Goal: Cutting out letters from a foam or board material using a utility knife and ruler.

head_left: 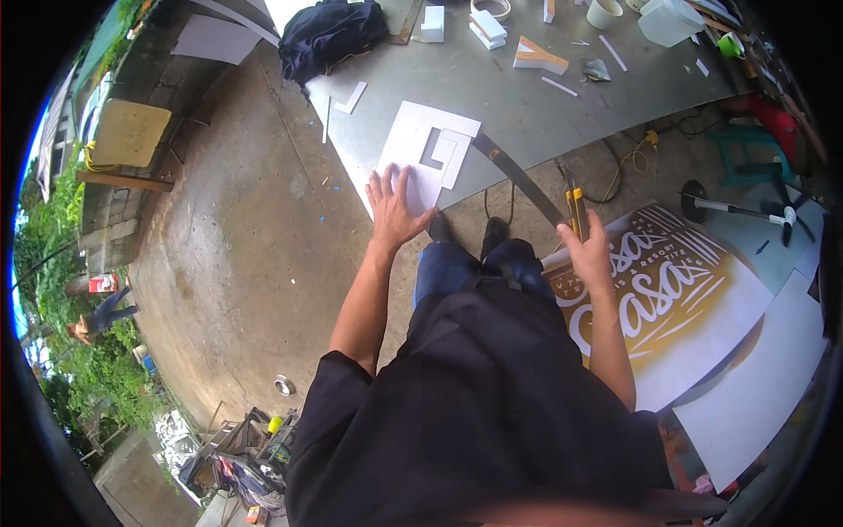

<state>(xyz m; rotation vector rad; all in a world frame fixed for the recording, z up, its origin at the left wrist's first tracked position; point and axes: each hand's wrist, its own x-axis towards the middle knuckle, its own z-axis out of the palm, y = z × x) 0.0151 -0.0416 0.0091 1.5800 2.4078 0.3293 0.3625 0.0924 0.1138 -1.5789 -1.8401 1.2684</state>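
A white sheet (406, 140) with a rectangular cut-out lies near the corner of the grey metal table (518, 123). My left hand (395, 211) rests on its near end, fingers spread and flat, holding nothing. Over the floor to the right of the sheet, my right hand (588, 250) is closed around a long dark ruler (522, 183) and a yellow and black utility knife (577, 211). The ruler slants up to the left, its far end at the sheet's right edge. Whether that end touches the sheet, I cannot tell. Narrow white offcuts (351, 97) lie left of the sheet.
Black cloth (334, 35), white block-like pieces (487, 30), a Y-shaped piece (539, 58), a cup (604, 13) and a plastic container (669, 23) sit farther back. A printed panel (667, 299) and fan (746, 208) are at right. Another person (101, 318) is far left.
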